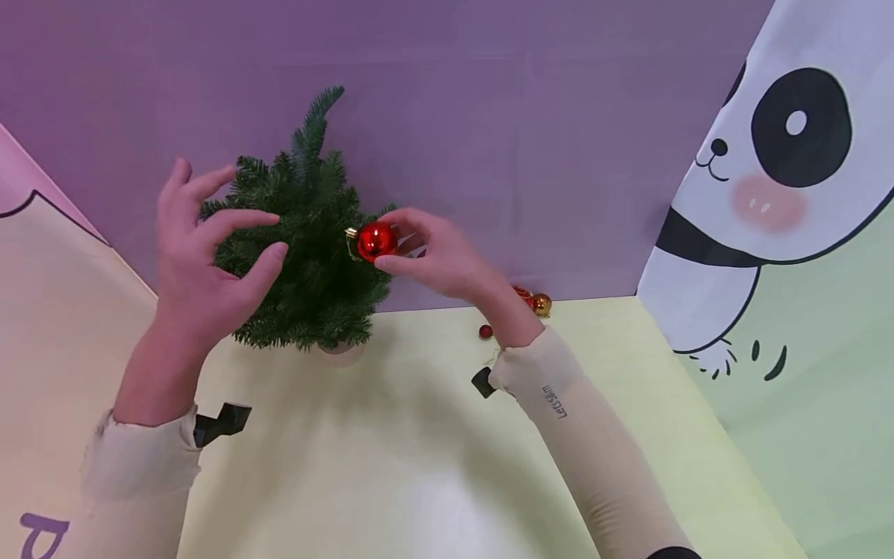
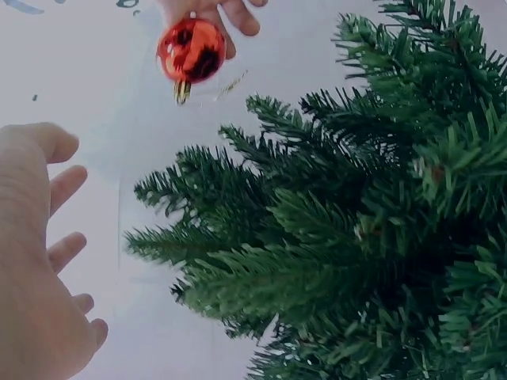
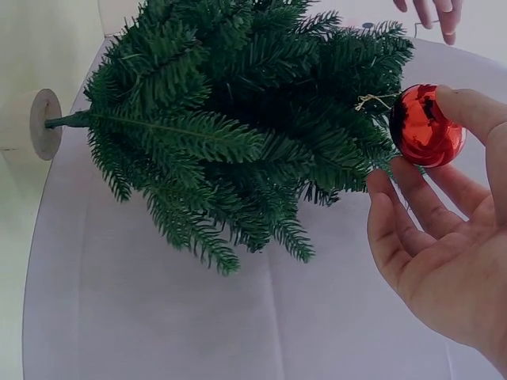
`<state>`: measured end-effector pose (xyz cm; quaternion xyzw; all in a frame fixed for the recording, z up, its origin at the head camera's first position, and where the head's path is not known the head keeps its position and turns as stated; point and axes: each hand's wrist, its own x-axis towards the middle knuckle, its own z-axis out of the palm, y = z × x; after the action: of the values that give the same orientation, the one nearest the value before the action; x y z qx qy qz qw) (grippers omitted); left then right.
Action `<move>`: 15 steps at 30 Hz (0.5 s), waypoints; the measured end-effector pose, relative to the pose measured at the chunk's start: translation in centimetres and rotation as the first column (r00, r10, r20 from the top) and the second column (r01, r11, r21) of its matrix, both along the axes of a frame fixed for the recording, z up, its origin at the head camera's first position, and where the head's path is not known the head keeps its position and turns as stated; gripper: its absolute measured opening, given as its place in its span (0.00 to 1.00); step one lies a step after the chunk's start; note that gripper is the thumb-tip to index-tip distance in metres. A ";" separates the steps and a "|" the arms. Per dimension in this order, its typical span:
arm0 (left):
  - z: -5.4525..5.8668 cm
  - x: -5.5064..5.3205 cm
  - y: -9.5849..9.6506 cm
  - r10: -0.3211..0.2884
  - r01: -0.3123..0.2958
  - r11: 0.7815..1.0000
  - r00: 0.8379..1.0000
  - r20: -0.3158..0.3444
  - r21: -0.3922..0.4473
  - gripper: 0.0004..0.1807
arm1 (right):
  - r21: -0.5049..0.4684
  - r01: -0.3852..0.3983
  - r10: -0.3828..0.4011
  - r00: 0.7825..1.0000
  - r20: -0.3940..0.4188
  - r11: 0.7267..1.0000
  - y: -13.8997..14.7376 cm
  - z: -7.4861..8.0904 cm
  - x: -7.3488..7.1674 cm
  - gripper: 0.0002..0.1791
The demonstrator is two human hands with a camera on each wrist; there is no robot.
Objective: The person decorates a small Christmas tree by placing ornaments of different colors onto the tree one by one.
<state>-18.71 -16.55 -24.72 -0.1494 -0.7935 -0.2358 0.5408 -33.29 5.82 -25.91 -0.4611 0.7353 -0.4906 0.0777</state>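
Red bauble point(image 1: 376, 241) near frame centre pinched by right hand point(image 1: 440, 256); left hand point(image 1: 202, 268), at left, held fingers apart.

Here's the glossy red bauble point(image 1: 375, 241), pinched by the right hand point(image 1: 447, 256) between thumb and fingers, gold cap point(image 1: 351, 232) and thin gold loop point(image 3: 375, 100) facing away from the palm; just beyond that grip, the bushy green tree point(image 1: 314, 264) stands on its pale round base point(image 1: 342, 355), left hand point(image 1: 199, 268) near its branches

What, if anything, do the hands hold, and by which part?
The right hand holds a red ornament by its round body, not the gold cap; the left hand holds nothing.
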 end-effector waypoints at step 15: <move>-0.4 -0.4 1.3 0.033 -0.027 0.995 0.997 0.063 -0.094 0.08 | -0.038 -0.028 0.027 1.000 -0.012 0.999 -1.4 1.2 0.2 0.24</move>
<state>-19.12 -15.26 -25.11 -0.1547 -0.8228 -0.1949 0.5110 -33.11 4.42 -24.69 -0.4755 0.7199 -0.5006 0.0713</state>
